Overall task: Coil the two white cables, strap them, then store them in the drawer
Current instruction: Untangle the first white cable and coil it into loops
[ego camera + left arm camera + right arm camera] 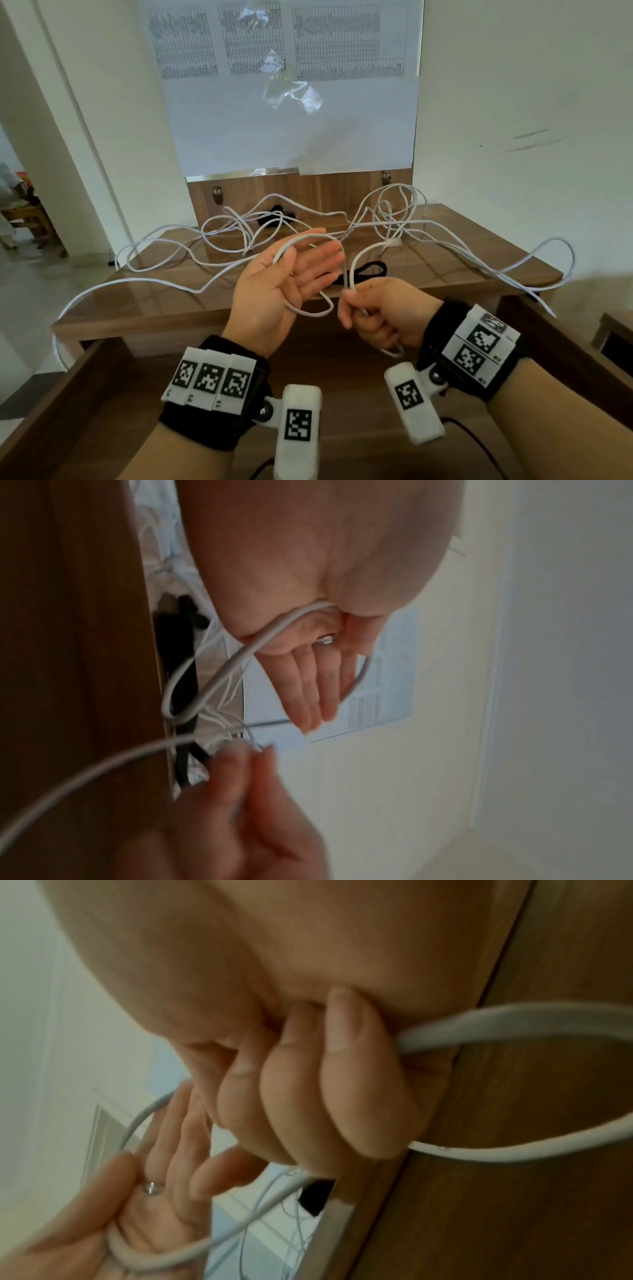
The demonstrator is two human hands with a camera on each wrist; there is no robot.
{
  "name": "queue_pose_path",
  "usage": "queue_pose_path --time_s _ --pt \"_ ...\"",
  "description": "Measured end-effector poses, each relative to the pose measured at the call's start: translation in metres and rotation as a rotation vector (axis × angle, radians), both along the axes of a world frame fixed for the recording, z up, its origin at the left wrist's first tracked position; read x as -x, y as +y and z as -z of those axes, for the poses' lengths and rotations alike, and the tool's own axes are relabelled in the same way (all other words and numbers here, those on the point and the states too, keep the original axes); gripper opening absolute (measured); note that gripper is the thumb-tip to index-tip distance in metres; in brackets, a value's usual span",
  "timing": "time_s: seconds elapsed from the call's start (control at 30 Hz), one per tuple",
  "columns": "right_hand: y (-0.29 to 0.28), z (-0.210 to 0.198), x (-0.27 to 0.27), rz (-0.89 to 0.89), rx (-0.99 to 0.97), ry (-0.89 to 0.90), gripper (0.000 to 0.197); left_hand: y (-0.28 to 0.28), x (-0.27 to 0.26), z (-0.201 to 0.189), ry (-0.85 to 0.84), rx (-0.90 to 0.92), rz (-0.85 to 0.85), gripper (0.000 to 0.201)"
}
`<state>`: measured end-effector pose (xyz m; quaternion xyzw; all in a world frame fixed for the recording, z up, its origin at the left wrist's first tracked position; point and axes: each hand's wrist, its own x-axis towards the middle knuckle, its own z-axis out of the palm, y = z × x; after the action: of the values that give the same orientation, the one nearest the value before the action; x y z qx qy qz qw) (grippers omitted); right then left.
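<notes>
Two long white cables (164, 246) sprawl tangled over the wooden table (154, 308), some parts hanging off both sides. My left hand (308, 263) is held palm up with straight fingers above the open drawer (548, 342). One loop of the white cable (219, 674) runs round it, pinned under the thumb. Just to its right, my right hand (349, 298) pinches the same cable (514, 1020) with curled fingers (308, 1096). A black strap (368, 272) lies on the table behind the hands, and a second black strap (274, 214) lies at the back.
A paper-covered board (291, 120) stands against the wall behind the table. Below it are two metal knobs (217, 195), one on each side. A wooden chair (27, 212) shows at the far left. Cable slack hangs off the table's right edge (561, 274).
</notes>
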<state>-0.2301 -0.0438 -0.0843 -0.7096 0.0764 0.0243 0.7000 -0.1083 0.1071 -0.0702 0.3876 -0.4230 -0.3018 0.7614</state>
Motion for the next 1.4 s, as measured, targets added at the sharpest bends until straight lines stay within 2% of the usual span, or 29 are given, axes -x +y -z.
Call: queue_pose_path --time_s 0.03,0.1,0.2,0.27,0.37,0.47,0.57,0.7,0.73,0.83,0.9,0.93,0.97,1.0,1.1,1.2,1.3,1.4 --pt "0.002 0.001 0.000 -0.040 0.008 0.020 0.046 -0.001 0.001 0.000 0.020 0.020 0.013 0.041" --pt "0.005 0.000 -0.001 -0.129 -0.073 -0.005 0.050 -0.002 0.002 0.002 -0.048 0.044 0.021 0.041" --pt "0.002 -0.002 -0.002 -0.167 -0.309 -0.129 0.054 -0.001 0.006 0.003 -0.287 0.045 0.051 0.042" --pt "-0.003 -0.004 0.000 -0.129 -0.436 -0.195 0.054 -0.002 0.007 0.002 -0.472 0.013 0.000 0.041" --pt "-0.009 -0.006 0.003 -0.117 -0.487 -0.225 0.048 -0.004 0.005 0.002 -0.685 -0.054 -0.032 0.039" --pt "-0.013 -0.007 0.004 -0.171 -0.516 -0.261 0.040 0.000 0.001 0.001 -0.684 -0.148 0.036 0.041" --pt "-0.018 -0.011 0.007 -0.145 -0.601 -0.306 0.048 0.003 -0.003 0.000 -0.752 -0.274 0.031 0.045" --pt "-0.011 -0.015 0.006 0.232 -0.350 -0.337 0.054 0.004 0.002 0.001 -0.805 -0.397 0.106 0.046" --pt "-0.008 -0.015 0.003 0.309 -0.344 -0.354 0.054 0.003 0.003 0.002 -0.809 -0.423 0.111 0.044" --pt "-0.006 -0.016 0.002 0.380 -0.606 -0.411 0.044 0.002 0.007 0.004 -0.723 -0.521 0.123 0.035" --pt "-0.008 -0.018 0.003 0.299 -0.819 -0.419 0.031 0.001 0.009 0.006 -0.740 -0.592 0.089 0.027" --pt "-0.009 -0.019 0.004 0.232 -0.860 -0.407 0.026 0.000 0.009 0.006 -0.761 -0.612 0.066 0.022" --pt "-0.010 -0.019 0.005 0.174 -0.846 -0.386 0.022 -0.001 0.009 0.007 -0.759 -0.604 0.046 0.019" --pt "-0.010 -0.017 0.006 0.133 -0.791 -0.350 0.021 -0.001 0.009 0.008 -0.740 -0.565 0.023 0.025" --pt "-0.008 -0.011 0.005 -0.025 -0.555 -0.191 0.022 -0.004 0.006 0.011 -0.602 -0.405 -0.145 0.052" --pt "0.006 -0.002 -0.002 -0.214 -0.364 -0.028 0.020 -0.007 0.009 0.011 -0.438 -0.385 -0.152 0.055" --pt "0.023 0.007 -0.009 -0.293 -0.194 0.101 0.021 -0.007 0.018 0.010 -0.488 -0.490 -0.066 0.046" --pt "0.033 0.012 -0.010 -0.288 -0.050 0.182 0.020 -0.011 0.023 0.014 -0.590 -0.550 -0.135 0.021"
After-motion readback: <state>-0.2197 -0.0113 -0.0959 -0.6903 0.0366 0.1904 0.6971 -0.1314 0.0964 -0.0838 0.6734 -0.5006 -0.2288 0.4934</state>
